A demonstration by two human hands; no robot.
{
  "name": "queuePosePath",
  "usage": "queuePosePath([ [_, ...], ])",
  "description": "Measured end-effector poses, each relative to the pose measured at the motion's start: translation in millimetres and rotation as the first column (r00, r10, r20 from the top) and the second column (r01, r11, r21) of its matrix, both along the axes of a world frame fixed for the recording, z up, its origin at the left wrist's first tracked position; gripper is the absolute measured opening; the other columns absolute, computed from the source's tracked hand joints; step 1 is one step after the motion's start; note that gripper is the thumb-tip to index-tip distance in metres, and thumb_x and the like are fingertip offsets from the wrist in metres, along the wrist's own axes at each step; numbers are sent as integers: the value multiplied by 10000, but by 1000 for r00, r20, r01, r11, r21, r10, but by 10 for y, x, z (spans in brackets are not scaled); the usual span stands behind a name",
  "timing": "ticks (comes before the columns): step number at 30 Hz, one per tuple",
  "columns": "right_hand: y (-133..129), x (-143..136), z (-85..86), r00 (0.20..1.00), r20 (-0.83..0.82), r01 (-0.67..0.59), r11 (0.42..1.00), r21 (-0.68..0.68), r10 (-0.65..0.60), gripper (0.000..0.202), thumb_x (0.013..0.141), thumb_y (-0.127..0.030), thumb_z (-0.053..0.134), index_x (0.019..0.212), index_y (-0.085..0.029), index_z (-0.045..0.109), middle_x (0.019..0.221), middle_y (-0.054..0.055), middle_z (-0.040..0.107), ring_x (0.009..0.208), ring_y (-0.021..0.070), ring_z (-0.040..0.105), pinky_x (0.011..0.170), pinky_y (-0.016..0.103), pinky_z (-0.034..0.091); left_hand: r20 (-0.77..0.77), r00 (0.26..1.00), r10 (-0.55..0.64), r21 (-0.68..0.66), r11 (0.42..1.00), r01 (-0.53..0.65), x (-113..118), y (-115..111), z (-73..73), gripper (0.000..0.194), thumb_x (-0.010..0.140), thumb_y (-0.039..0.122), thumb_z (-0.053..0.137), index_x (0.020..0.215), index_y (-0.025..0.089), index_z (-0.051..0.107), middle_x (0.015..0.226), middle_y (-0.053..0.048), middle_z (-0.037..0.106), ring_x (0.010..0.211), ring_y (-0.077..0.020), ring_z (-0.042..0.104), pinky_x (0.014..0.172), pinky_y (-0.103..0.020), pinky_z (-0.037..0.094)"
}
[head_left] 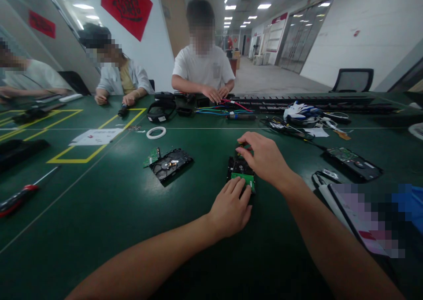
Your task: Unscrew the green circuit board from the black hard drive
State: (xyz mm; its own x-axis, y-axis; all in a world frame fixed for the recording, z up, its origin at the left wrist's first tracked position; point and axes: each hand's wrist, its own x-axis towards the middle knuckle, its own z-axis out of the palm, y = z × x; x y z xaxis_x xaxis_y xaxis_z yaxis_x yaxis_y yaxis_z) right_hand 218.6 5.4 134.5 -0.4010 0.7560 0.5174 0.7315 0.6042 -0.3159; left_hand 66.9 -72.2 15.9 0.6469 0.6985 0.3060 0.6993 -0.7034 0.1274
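A black hard drive (232, 170) with a green circuit board (243, 176) lies on the green table in front of me. My left hand (233, 205) is closed over its near end, fingertips on the board and thumb low at the near side. At the far end, the fingers of my right hand (261, 154) are pinched around a small dark and yellowish thing, mostly hidden by the fingers. To the left lies another hard drive (172, 164), its inside facing up, with a loose green circuit board (151, 157) against its corner.
A red-black screwdriver (18, 199) lies far left, and a white ring (156, 133) beyond the drives. On the right are another hard drive (353, 163), gloves (302, 113) and cables. Across the table, a person (203, 66) handles coloured wires (218, 110); other people sit left.
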Motion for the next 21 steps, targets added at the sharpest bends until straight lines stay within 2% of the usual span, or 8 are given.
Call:
queuePosePath([
  [4,-17,-21,31,1000,24,1,1000,15,-1,86,967,-226,638,1051,-206,630,1093,105,710,1032,271,657,897,413,495,4,1000,-20,5,1000,20,-39,4,-22,556,996,388,549,1463,91,496,1521,-218,506,1460,-385,450,1242,-522,365],
  [7,-28,-33,35,999,33,15,1000,7,-16,82,968,-180,607,1045,-205,623,1096,109,704,1043,269,651,886,400,488,1,1000,-16,12,1000,16,-30,5,-9,544,997,381,544,1447,79,511,1511,-224,512,1449,-381,461,1245,-510,364],
  [11,-20,-33,16,999,-28,45,999,-4,-45,96,940,-208,668,962,-220,575,1047,86,704,946,245,658,830,369,483,-6,1000,-1,27,1000,1,-18,0,-3,533,996,372,543,1439,77,523,1509,-223,515,1433,-382,474,1242,-505,370],
  [14,-23,-34,16,998,-12,57,998,6,-57,139,940,-260,698,933,-224,564,973,63,703,877,232,657,814,363,469,3,1000,-8,34,999,8,-15,-3,-11,525,993,370,550,1431,82,530,1502,-223,523,1438,-382,469,1238,-510,375],
  [21,-56,-33,46,995,45,87,996,-24,-86,27,993,-203,554,1004,-196,578,1033,109,721,945,257,673,833,378,463,42,999,-23,38,999,22,-51,68,-39,479,984,349,588,1402,116,558,1474,-210,548,1401,-363,506,1191,-526,430],
])
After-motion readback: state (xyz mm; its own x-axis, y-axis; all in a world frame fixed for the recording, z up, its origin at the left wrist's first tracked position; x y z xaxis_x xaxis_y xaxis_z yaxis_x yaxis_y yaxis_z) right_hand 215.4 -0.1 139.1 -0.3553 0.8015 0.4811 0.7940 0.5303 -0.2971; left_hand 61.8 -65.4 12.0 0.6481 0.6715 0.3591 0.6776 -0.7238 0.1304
